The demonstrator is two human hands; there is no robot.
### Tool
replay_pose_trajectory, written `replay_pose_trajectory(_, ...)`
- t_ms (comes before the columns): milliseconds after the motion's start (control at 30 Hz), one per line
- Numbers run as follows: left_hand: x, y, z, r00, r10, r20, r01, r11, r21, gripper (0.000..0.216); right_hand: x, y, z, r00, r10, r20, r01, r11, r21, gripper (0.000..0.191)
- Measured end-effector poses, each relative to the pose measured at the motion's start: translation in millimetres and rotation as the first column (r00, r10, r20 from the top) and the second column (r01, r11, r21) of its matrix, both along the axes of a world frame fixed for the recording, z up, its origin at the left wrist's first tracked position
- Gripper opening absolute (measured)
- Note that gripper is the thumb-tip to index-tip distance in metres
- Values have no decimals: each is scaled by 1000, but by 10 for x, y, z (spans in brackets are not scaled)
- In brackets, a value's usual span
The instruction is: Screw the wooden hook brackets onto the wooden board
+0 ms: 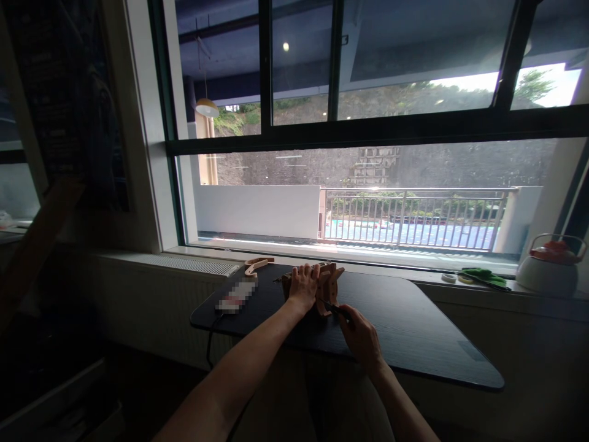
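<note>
On the dark table, a small wooden assembly (327, 287) with curved, pale brown side pieces stands near the window edge. My left hand (304, 287) lies over its left part, with the fingers bent across the top and gripping it. A slim tool with a dark handle (344, 312) is closed in my right hand (362, 336). Its tip meets the right side of the wood, low on a curved piece; the exact kind of tool cannot be made out. Left of my left hand lies a loose curved wooden piece (256, 265).
The black table (414, 325) has rounded corners. A blurred-out flat item (237, 296) with a dark cable (210, 347) lies at its left. On the windowsill are a green glove-like cloth (483, 277), rolls of tape (449, 278) and a grey kettle (547, 270).
</note>
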State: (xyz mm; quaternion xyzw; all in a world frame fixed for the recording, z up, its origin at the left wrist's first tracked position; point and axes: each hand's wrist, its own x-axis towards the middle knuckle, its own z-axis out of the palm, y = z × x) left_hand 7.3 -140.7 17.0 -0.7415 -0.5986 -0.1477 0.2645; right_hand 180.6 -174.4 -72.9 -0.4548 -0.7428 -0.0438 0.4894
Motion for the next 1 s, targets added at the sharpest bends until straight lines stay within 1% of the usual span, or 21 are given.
replay_pose_trajectory(133, 5, -11, 37, 1000, -11, 16, 12, 999, -39, 89, 9, 5, 0, 998, -26, 64, 26, 1000, -7, 27)
replay_pose_trajectory(267, -25, 27, 180, 999, -33, 40, 38, 991, -127, 89, 38, -12, 30, 985, -90, 146, 96, 995, -34, 26)
replay_pose_trajectory(400, -123, 136, 369, 996, -70, 55, 81, 969, -235, 74, 32, -75, 151, 960, -124, 251, 138, 990, -37, 26)
replay_pose_trajectory(533, -213, 248, 468, 991, -116, 59, 129, 943, -307, 70, -14, -128, 322, 928, -109, 356, 126, 992, -25, 27)
replay_pose_trajectory(667, -234, 295, 476, 978, -198, 72, 211, 925, -316, 76, -9, -117, 430, 895, -93, 435, 111, 994, -15, 34)
replay_pose_trajectory(800, -225, 281, 443, 948, -302, 99, 318, 904, -286, 82, 32, -75, 444, 875, -83, 478, 109, 994, -27, 35)
replay_pose_trajectory(867, -223, 265, 414, 938, -330, 108, 347, 896, -276, 80, 38, -62, 430, 870, -72, 488, 109, 993, -47, 33)
replay_pose_trajectory(1000, -221, 243, 352, 928, -352, 118, 372, 885, -281, 69, -3, -67, 405, 880, -74, 470, 138, 985, -104, 30)
